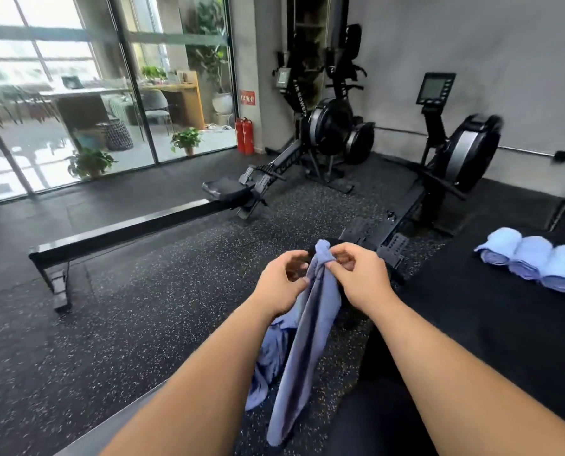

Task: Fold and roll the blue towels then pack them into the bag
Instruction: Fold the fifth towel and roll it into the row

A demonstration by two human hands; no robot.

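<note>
Above the speckled floor (pixel 142 307), directly ahead of the person, one blue towel (pixel 310 340) hangs bunched from both hands. Its long axis runs near vertical, from the fingers down toward the person's lap, and the lower end sags loose and crumpled. Right hand (pixel 360 278): fingers curled, thumb and forefinger pinching the gathered top of the cloth. Left hand (pixel 279 284): fingers likewise curled, thumb against the cloth's left edge just below that top. It appears to pinch the edge, though the contact is partly hidden. Both hands sit level and close together with the cloth between them, neither clearly nearer. Judgement: the towel is not yet spread or folded, and the coming move calls for the hands to part along the top edge and open it flat. At least three rolled towels (pixel 534 263) lie side by side, touching, near the far edge of the black mat (pixel 488 324), to the person's right and well apart from the hands. A rowing machine (pixel 465 159) stands beyond. No bag is in view.
</note>
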